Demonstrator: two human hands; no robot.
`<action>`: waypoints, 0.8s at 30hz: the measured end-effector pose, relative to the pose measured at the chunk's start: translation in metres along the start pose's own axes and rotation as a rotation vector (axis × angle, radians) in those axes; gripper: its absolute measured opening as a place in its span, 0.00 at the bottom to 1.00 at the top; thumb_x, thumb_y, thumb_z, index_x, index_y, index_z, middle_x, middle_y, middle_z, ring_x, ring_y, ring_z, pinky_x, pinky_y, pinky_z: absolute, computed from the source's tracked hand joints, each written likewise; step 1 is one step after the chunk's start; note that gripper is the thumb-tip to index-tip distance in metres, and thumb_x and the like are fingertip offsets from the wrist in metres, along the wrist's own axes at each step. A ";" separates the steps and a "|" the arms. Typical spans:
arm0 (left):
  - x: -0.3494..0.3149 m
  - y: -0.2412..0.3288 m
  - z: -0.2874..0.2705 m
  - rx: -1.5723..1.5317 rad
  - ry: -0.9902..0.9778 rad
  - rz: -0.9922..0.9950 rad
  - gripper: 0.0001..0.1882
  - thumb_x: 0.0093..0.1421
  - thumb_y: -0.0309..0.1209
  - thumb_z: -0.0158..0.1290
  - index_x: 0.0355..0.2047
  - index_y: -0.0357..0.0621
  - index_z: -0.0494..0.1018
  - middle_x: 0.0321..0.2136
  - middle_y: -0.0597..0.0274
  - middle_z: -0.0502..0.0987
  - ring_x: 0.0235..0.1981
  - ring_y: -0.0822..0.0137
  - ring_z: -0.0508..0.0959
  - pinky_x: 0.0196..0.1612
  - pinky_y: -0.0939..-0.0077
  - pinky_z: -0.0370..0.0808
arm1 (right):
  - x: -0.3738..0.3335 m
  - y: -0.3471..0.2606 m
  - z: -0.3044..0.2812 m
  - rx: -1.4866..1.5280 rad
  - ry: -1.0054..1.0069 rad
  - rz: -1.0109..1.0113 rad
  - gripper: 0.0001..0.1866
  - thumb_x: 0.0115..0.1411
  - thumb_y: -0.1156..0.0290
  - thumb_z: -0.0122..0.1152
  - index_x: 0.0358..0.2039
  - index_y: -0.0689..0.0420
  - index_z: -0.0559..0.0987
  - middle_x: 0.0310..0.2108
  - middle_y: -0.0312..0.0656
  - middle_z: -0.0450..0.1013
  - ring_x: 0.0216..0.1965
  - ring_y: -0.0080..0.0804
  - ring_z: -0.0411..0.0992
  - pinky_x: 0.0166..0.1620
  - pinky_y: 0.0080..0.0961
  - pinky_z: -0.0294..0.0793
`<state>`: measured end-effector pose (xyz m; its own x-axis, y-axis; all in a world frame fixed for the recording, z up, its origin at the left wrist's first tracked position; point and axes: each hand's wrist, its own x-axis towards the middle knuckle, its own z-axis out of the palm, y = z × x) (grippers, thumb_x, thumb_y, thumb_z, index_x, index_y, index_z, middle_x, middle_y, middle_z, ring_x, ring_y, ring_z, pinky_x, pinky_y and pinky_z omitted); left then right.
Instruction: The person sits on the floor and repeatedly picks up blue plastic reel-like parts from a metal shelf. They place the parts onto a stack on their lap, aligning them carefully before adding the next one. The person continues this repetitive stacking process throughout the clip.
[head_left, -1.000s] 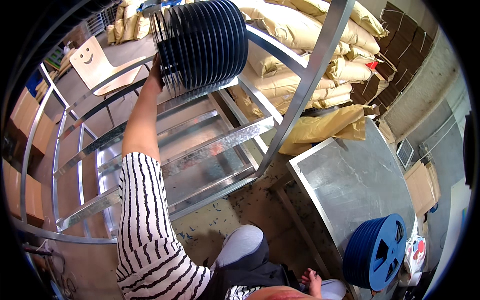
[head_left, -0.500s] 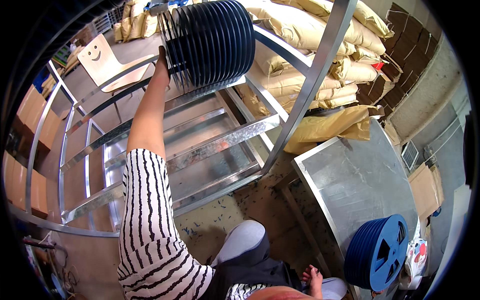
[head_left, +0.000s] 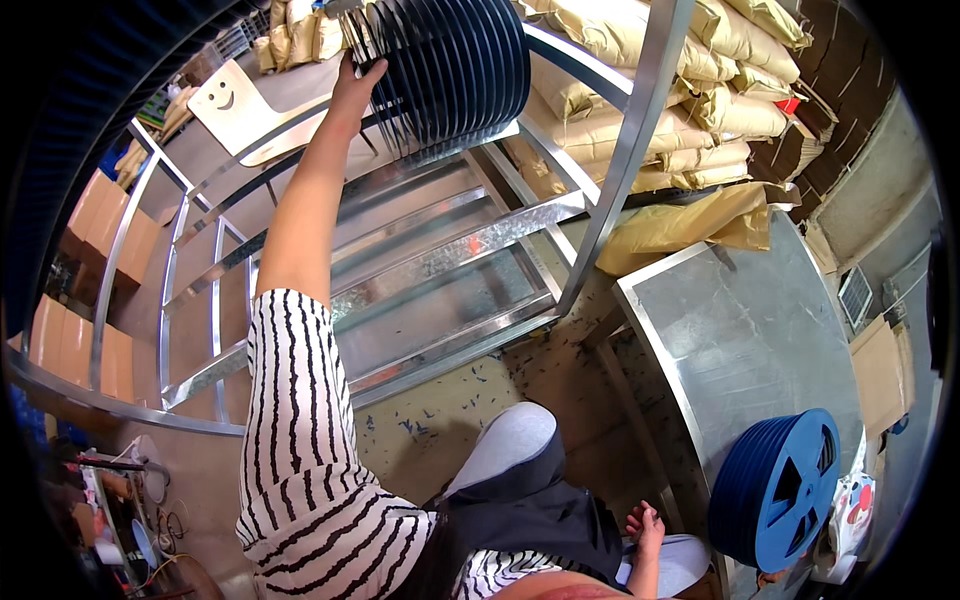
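My left arm stretches up and forward to a row of dark plastic reels (head_left: 460, 80) standing on edge on a metal frame rack (head_left: 470, 235). My left hand (head_left: 358, 88) is at the left end of the row, its thumb and fingers closed around the edge of the end reel; some fingers are hidden. My right hand (head_left: 645, 526) hangs low beside my knee, loosely curled with the fingers apart and nothing visible in it. A stack of blue reels (head_left: 775, 490) lies near it on the grey metal-topped table (head_left: 745, 330).
Beyond the rack, tan sacks (head_left: 660, 110) are piled. A pale wooden chair (head_left: 240, 110) stands at the far left, with cardboard boxes (head_left: 85, 340) nearer. Blue scraps lie on the floor (head_left: 430, 400). A yellow-brown bag (head_left: 690, 230) sits at the table's far end.
My left hand has shifted a little along the end reel, and its thumb now shows over the edge. The whole view has shifted slightly. My right hand stays low by my knee.
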<state>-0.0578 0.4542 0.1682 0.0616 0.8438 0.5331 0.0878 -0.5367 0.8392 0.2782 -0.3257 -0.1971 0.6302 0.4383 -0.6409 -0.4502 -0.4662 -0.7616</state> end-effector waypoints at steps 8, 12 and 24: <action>0.001 -0.009 0.006 0.011 0.035 -0.226 0.32 0.60 0.45 0.54 0.62 0.50 0.58 0.51 0.58 0.72 0.48 0.60 0.72 0.46 0.62 0.70 | -0.009 0.002 -0.006 0.030 0.051 0.025 0.21 0.67 0.57 0.50 0.55 0.56 0.71 0.43 0.40 0.74 0.35 0.26 0.74 0.33 0.22 0.74; 0.023 -0.036 -0.022 0.487 0.178 -0.003 0.25 0.65 0.45 0.47 0.58 0.47 0.64 0.49 0.50 0.74 0.48 0.53 0.75 0.46 0.59 0.72 | -0.003 0.011 -0.012 0.055 0.023 0.025 0.24 0.65 0.53 0.52 0.55 0.57 0.71 0.42 0.40 0.73 0.34 0.26 0.73 0.32 0.22 0.73; -0.143 0.114 -0.120 -0.293 0.486 -0.126 0.13 0.64 0.29 0.40 0.38 0.30 0.68 0.30 0.42 0.77 0.24 0.56 0.80 0.27 0.66 0.81 | -0.016 0.023 -0.029 0.145 0.019 -0.021 0.23 0.65 0.54 0.53 0.54 0.56 0.71 0.41 0.39 0.73 0.34 0.26 0.74 0.33 0.22 0.74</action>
<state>-0.1759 0.2728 0.2004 -0.4013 0.8435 0.3571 -0.2179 -0.4666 0.8572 0.2759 -0.3658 -0.2015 0.6517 0.4321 -0.6234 -0.5225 -0.3401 -0.7819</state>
